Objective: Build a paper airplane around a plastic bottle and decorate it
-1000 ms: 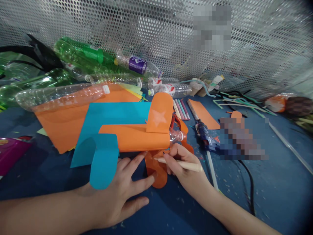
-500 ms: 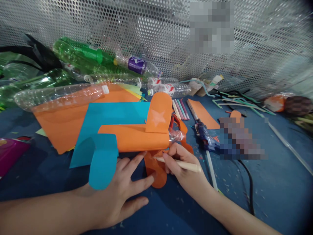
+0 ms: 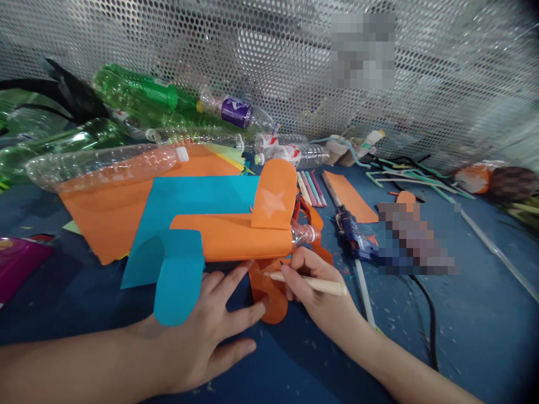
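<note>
A pale marker pen (image 3: 322,284) is pinched in my right hand (image 3: 320,280), its tip on a shaded orange flap (image 3: 269,294) below a bottle. My left hand (image 3: 214,320) has its fingers spread, a fingertip against that flap and others by the bottle's lower edge. The bottle (image 3: 236,238) lies on its side, wrapped in orange sheet, its clear neck (image 3: 301,232) facing right. An upper orange flap (image 3: 275,193) carries a lighter star (image 3: 273,203). At the left end, a rounded blue flap (image 3: 179,280) hangs over the back of my left hand.
A blue sheet (image 3: 145,224) and orange sheets (image 3: 90,224) lie behind. Clear and green bottles (image 3: 135,92) line the perforated metal wall (image 3: 295,67). Right of my hand are several markers (image 3: 311,189), a blue glue gun (image 3: 353,235) with a black cable, and thin tubes (image 3: 416,174).
Almost nothing differs. The pen tip has shifted very slightly left on the shaded orange flap; my left hand stays in place.
</note>
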`<state>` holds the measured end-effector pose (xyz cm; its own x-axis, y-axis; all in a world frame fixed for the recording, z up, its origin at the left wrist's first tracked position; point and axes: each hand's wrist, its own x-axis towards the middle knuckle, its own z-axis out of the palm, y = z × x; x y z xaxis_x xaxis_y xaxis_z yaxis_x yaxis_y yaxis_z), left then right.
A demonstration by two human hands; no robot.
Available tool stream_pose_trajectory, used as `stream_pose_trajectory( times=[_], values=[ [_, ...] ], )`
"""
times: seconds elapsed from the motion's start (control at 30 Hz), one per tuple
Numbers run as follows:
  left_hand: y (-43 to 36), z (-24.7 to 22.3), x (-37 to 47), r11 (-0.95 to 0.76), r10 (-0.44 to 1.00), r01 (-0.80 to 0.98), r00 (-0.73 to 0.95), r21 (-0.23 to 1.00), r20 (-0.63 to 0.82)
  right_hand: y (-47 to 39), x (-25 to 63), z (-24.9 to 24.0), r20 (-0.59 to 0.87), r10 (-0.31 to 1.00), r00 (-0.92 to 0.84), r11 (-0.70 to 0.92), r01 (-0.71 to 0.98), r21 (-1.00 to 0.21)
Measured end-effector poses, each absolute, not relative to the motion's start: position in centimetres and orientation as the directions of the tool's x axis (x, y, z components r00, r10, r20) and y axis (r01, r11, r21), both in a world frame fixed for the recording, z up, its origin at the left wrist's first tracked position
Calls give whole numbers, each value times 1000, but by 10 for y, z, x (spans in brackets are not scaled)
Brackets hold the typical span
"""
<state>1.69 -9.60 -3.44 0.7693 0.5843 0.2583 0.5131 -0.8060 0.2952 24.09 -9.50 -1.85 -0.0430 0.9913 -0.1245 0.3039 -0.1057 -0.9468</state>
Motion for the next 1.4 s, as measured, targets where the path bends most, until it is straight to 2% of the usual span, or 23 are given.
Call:
stream_pose_trajectory(
  times=[0.23,0.43,0.7,1.07,1.4],
  values=[
    [-98,-34,17,-797,597,530,765,290,242,-95,241,-16,-85,996,-4,-79,319,-944],
    [-98,-36,16,-790,604,540,766,290,220,-93,241,-10,-35,989,145,-76,295,-952],
    [-95,-39,15,-809,574,515,795,283,195,-93,245,-20,-48,997,55,-64,359,-931],
    [-94,-37,15,-821,566,517,795,244,218,-93,244,-26,-75,996,47,-86,296,-951],
    [-95,-35,14,-817,569,517,794,256,213,-93,244,-23,-76,996,36,-84,350,-933]
  ],
)
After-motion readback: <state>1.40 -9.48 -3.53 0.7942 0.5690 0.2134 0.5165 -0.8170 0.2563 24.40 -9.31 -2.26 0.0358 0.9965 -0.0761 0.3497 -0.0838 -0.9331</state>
